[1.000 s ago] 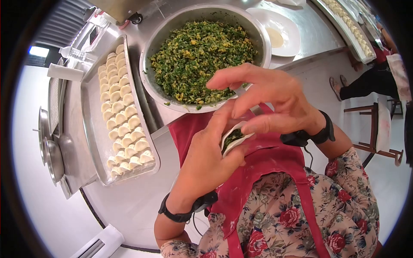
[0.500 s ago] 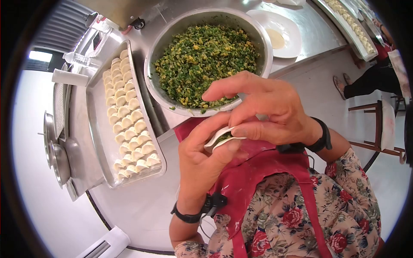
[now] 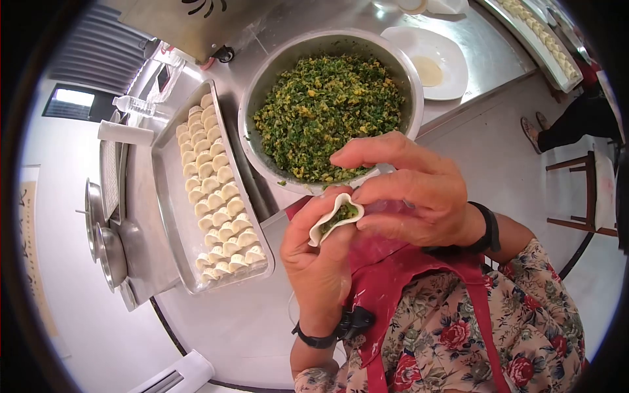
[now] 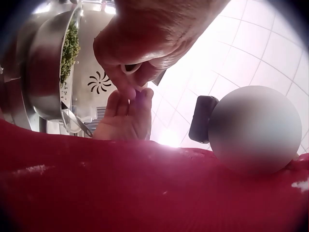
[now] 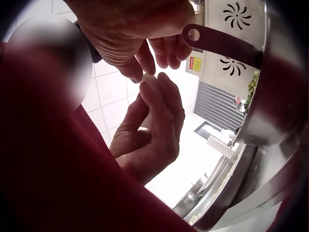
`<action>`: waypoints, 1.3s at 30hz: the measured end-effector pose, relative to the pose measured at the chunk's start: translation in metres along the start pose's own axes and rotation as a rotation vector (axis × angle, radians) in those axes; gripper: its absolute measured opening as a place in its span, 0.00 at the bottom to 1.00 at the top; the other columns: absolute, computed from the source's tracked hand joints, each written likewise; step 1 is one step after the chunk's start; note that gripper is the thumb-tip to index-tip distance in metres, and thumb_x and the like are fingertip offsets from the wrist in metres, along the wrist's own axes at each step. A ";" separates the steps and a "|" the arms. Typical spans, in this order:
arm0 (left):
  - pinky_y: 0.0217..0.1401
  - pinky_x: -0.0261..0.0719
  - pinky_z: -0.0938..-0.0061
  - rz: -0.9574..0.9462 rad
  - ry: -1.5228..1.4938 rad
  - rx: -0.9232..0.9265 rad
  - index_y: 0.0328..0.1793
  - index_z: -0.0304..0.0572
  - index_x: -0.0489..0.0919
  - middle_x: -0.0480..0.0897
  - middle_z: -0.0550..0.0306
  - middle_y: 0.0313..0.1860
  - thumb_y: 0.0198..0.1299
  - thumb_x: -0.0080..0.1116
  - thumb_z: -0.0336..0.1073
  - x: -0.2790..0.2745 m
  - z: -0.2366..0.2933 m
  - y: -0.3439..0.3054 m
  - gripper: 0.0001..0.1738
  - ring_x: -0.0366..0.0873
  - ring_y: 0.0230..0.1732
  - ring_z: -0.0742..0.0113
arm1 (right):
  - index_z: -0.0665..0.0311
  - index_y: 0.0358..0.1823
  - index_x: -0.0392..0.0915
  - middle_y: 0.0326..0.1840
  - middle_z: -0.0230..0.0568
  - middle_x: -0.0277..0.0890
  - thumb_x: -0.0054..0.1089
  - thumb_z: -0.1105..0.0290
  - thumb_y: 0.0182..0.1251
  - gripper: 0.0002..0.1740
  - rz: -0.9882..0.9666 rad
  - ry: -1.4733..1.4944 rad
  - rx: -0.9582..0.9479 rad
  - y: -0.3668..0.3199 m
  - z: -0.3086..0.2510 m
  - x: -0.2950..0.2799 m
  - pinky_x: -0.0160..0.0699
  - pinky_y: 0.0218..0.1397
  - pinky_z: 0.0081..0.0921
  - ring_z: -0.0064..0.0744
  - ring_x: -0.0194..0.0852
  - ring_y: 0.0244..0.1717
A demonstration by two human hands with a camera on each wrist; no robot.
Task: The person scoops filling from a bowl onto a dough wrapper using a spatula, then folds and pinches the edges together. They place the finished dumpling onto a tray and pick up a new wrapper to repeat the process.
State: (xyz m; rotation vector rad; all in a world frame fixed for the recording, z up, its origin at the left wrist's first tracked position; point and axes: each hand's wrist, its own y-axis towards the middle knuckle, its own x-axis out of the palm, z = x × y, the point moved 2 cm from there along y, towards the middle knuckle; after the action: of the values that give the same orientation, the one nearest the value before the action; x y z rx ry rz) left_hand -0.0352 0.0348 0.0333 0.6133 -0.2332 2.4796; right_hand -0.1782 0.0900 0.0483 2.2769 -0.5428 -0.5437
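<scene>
My left hand (image 3: 318, 268) holds a half-folded dumpling (image 3: 341, 215), its white wrapper cupped around green filling that shows through the opening. The thumb lies along the near side and the fingers along the far side. At the dumpling's right end, my right hand (image 3: 419, 193) pinches the wrapper edge between thumb and a finger, its index finger raised above. Just beyond the hands stands a large metal bowl (image 3: 409, 105) heaped with chopped green and yellow filling (image 3: 327, 118). A flat metal handle (image 5: 222, 44) with a hole in its end juts out beside the bowl, near my right hand.
Left of the bowl lies a metal tray (image 3: 175, 223) with rows of folded dumplings (image 3: 216, 190). A white plate (image 3: 452, 65) with a pale substance is behind right. Another dumpling tray (image 3: 537, 36), a person's legs (image 3: 576, 124) and a chair (image 3: 590, 190) are at right.
The head view has shifted, so the bowl and tray sit lower and further right. The dumpling has turned, showing more filling than half a second ago. Both hands keep hold of it.
</scene>
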 end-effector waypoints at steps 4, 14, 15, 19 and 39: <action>0.45 0.76 0.79 0.016 -0.017 -0.003 0.54 0.32 0.71 0.76 0.50 0.50 0.50 0.62 0.25 0.004 -0.002 0.000 0.22 0.76 0.46 0.67 | 0.67 0.33 0.76 0.48 0.55 0.73 0.70 0.74 0.43 0.14 0.033 -0.002 -0.002 -0.002 -0.002 0.004 0.75 0.46 0.30 0.44 0.75 0.45; 0.51 0.75 0.75 0.004 0.075 0.007 0.51 0.30 0.73 0.76 0.46 0.50 0.52 0.58 0.22 0.007 -0.002 -0.002 0.18 0.75 0.49 0.65 | 0.69 0.32 0.75 0.47 0.55 0.73 0.63 0.71 0.52 0.09 -0.021 -0.085 -0.124 0.000 -0.001 0.005 0.73 0.45 0.34 0.47 0.74 0.45; 0.55 0.74 0.74 -0.002 0.074 -0.011 0.51 0.30 0.74 0.76 0.45 0.51 0.52 0.57 0.20 0.005 -0.002 -0.002 0.17 0.75 0.51 0.64 | 0.69 0.32 0.75 0.47 0.55 0.73 0.63 0.71 0.52 0.09 -0.029 -0.093 -0.129 0.000 -0.001 0.005 0.72 0.46 0.34 0.47 0.73 0.46; 0.55 0.74 0.74 -0.023 0.007 -0.014 0.52 0.30 0.72 0.76 0.47 0.50 0.53 0.56 0.20 0.002 -0.002 -0.003 0.19 0.75 0.51 0.65 | 0.69 0.34 0.76 0.49 0.55 0.72 0.64 0.70 0.51 0.11 -0.054 -0.098 -0.151 -0.001 0.003 0.005 0.73 0.46 0.32 0.45 0.73 0.47; 0.52 0.74 0.75 0.065 0.093 0.033 0.60 0.29 0.64 0.73 0.48 0.51 0.53 0.56 0.22 0.004 -0.001 -0.004 0.26 0.74 0.50 0.66 | 0.66 0.30 0.75 0.49 0.53 0.73 0.67 0.71 0.46 0.11 -0.031 -0.102 -0.055 0.002 0.003 0.013 0.73 0.45 0.30 0.44 0.73 0.46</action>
State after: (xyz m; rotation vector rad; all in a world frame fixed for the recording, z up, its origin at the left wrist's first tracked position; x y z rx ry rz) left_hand -0.0363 0.0403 0.0343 0.5099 -0.1785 2.5714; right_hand -0.1695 0.0803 0.0454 2.2176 -0.5363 -0.6855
